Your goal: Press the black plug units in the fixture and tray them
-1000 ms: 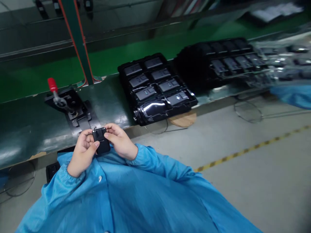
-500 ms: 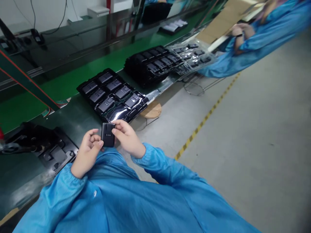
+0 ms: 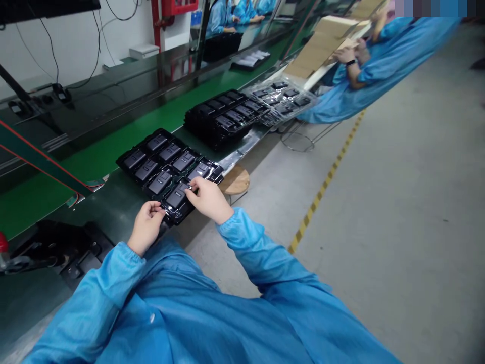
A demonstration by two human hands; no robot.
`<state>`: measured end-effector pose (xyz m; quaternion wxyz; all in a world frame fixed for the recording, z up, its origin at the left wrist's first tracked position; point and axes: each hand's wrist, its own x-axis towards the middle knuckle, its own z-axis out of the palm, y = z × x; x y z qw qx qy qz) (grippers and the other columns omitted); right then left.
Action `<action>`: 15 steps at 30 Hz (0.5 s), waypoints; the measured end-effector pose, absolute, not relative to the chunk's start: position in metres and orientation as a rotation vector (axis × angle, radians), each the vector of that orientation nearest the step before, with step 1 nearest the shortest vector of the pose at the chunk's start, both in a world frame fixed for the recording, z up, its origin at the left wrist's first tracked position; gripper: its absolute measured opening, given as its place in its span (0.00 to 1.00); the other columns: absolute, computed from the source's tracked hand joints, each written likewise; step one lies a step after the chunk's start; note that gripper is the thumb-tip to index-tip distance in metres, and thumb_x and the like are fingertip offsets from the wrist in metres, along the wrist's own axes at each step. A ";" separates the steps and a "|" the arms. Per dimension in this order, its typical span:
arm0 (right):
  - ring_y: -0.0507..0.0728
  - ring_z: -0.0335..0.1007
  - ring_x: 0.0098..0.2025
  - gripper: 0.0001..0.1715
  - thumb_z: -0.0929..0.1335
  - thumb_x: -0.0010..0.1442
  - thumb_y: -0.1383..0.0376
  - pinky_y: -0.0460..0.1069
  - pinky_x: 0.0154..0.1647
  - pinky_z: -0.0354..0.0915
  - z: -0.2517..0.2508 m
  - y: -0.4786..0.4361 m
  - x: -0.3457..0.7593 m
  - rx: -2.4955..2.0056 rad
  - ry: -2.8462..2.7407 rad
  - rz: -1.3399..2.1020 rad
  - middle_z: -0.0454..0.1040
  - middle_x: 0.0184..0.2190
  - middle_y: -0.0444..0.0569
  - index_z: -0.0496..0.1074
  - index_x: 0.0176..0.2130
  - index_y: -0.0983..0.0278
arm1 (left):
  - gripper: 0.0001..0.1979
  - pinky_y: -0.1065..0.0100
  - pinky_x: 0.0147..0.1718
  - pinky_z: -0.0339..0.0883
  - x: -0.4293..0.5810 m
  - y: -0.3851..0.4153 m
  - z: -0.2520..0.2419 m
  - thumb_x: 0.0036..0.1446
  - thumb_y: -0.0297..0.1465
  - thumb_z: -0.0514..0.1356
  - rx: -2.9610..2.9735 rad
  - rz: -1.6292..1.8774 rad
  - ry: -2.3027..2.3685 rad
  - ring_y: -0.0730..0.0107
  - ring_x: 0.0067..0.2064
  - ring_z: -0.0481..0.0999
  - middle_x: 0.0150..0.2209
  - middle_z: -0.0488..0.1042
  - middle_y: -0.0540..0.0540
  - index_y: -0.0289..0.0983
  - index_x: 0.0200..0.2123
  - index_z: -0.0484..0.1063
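A black plastic tray [image 3: 127, 161] lies on the dark belt, with several black rectangular devices seated in its pockets. One black device [image 3: 176, 197] sits in the pocket at the near corner. My right hand [image 3: 208, 200] rests its fingertips on that device's far end. Just beside it, my left hand [image 3: 147, 227] has its fingers apart at the tray's near edge, touching the plastic and holding no device. My blue sleeves cover both wrists.
A stack of black trays [image 3: 222, 119] and clear-wrapped trays [image 3: 282, 96] stand farther along the belt. A black clamp fixture [image 3: 64, 247] sits at the left. A co-worker's blue sleeve [image 3: 382, 60] is at the upper right, by cardboard sheets [image 3: 322, 45].
The black device has gone from between my hands above the belt down into the tray's near pocket. Both hands have moved forward to the tray, and the view has swung left.
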<state>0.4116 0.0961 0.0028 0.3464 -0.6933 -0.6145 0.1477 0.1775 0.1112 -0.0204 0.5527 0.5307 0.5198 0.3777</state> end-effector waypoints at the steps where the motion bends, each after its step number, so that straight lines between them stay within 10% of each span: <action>1: 0.59 0.74 0.41 0.06 0.71 0.66 0.62 0.52 0.43 0.68 0.004 0.094 0.411 -1.833 -1.657 0.321 0.78 0.38 0.51 0.71 0.40 0.62 | 0.19 0.66 0.37 0.70 0.179 0.115 -0.023 0.51 0.40 0.70 1.248 0.905 1.247 0.67 0.36 0.75 0.36 0.76 0.48 0.38 0.44 0.73; 6: 0.61 0.74 0.44 0.07 0.68 0.70 0.61 0.53 0.45 0.68 0.004 0.088 0.409 -1.807 -1.710 0.125 0.78 0.42 0.55 0.73 0.42 0.63 | 0.20 0.66 0.35 0.66 0.182 0.121 -0.038 0.54 0.45 0.69 1.237 0.945 1.356 0.67 0.35 0.73 0.34 0.72 0.51 0.39 0.43 0.72; 15: 0.56 0.69 0.32 0.04 0.68 0.64 0.68 0.51 0.34 0.65 -0.071 -0.004 0.377 -1.097 -1.715 0.161 0.74 0.29 0.47 0.70 0.35 0.59 | 0.29 0.54 0.58 0.71 0.170 0.140 -0.089 0.62 0.49 0.66 1.109 1.033 1.354 0.54 0.61 0.75 0.59 0.74 0.39 0.40 0.59 0.69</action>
